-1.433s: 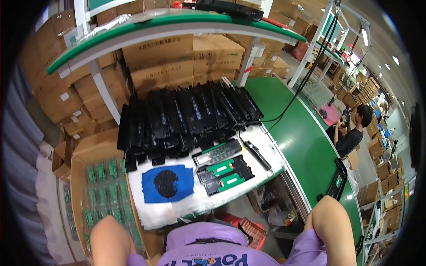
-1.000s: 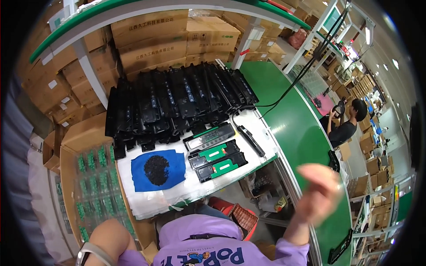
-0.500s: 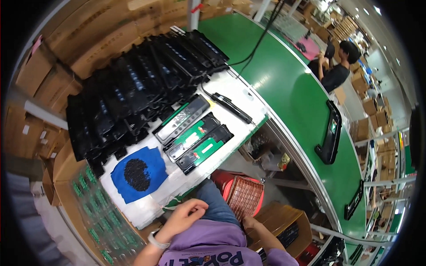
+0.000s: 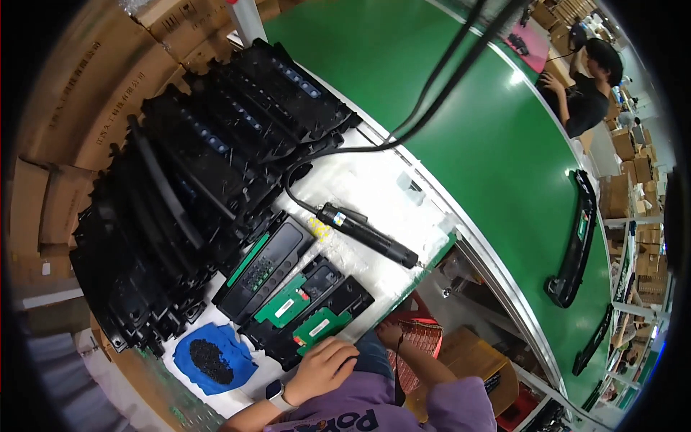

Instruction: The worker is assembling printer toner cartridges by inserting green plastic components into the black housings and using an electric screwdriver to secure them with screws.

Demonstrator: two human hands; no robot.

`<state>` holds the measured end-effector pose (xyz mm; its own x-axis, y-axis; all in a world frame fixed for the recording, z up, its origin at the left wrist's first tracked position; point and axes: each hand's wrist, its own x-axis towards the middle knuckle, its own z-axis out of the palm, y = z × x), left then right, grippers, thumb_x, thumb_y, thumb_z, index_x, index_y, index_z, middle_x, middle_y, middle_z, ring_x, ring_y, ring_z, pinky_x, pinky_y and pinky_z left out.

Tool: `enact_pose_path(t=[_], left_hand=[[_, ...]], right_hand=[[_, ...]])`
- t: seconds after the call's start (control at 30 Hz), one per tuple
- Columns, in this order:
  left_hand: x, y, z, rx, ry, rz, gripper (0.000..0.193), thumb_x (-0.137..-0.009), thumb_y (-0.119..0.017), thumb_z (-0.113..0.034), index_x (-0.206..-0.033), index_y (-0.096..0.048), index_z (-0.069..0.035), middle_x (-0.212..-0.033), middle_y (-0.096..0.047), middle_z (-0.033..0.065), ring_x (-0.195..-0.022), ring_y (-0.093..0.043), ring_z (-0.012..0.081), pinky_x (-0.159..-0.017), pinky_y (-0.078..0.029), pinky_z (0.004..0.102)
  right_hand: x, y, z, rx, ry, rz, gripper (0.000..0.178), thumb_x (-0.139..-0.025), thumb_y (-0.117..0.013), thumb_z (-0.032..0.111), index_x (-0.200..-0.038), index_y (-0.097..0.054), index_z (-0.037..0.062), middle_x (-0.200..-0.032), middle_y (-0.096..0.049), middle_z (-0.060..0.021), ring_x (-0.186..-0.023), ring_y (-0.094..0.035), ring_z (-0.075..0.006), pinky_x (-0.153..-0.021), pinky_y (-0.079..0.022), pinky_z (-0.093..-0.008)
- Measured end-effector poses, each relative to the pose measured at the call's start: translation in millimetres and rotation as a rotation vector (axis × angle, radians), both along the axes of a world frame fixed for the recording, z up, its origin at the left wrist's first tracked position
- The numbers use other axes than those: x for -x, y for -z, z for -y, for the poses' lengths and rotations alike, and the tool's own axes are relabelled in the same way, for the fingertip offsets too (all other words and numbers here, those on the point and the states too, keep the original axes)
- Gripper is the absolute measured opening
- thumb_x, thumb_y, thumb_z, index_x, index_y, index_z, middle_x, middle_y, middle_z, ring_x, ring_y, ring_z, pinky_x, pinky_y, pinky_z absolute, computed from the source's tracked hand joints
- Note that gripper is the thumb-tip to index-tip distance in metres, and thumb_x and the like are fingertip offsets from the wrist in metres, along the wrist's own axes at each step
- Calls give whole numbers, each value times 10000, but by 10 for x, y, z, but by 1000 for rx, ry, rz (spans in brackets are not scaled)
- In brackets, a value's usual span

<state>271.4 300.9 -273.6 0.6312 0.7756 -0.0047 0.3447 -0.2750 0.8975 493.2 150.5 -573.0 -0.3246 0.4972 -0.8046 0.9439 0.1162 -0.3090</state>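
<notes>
We see two black trays [image 4: 358, 294] with green boards [image 4: 282, 304], one black tool [image 4: 371, 236] and one blue cloth [image 4: 246, 371]. The trays lie side by side on white cover [image 4: 353, 176], their long way going low left to high right. Our left hand [image 4: 324, 369], fingers bent, is closer to them than before. We can't tell if our right hand [image 4: 389, 335] is open, or what either holds.

And here's the left hand [image 4: 325, 367], back upward, fingers [image 4: 341, 352] loosely curled, while the right hand [image 4: 389, 335] sits beside the thigh, forearm [image 4: 423, 362] angled inward!
</notes>
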Motion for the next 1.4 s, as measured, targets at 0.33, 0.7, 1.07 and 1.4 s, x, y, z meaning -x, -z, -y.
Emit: enact_pose_path(t=[0.33,0.7,1.07,1.4], left_hand=[[221,315,244,-308,56,-200,220,-687,-651,-50,-906,-656,-76,-1004,-621,68,-879,-611,220,-735,-487,322],[322,624,441,-344,248,-265,160,-759,-595,-68,-909,-639,-31,-1046,-612,98,-1019,-584,244,-857,-474,338],[311,639,567,-268,76,-146,191,-749,-665,-99,-914,-630,-10,-1066,-608,118,-1035,-591,261,-817,-512,334],[242,566,488,-53,-129,-27,217,-767,-634,-102,-965,-598,-19,-1068,-588,133,-1019,-581,296,-781,-510,375]], right_hand=[[252,282,-196,44,39,-110,481,-766,-558,372,-1178,-563,125,-1253,-515,-164,-1176,-460,-300,-882,-444,-453],[334,478,122,35,103,-147,458,-771,-556,353,-1163,-570,116,-1229,-528,-167,-1139,-486,-305,-864,-452,-449],[-52,289,42,-18,111,-124,435,-776,-555,333,-1147,-578,107,-1206,-541,-171,-1102,-511,-309,-846,-460,-446],[-441,131,-936,-204,38,-122,414,-781,-553,315,-1133,-584,99,-1185,-553,-174,-1068,-535,-313,-829,-467,-443]])
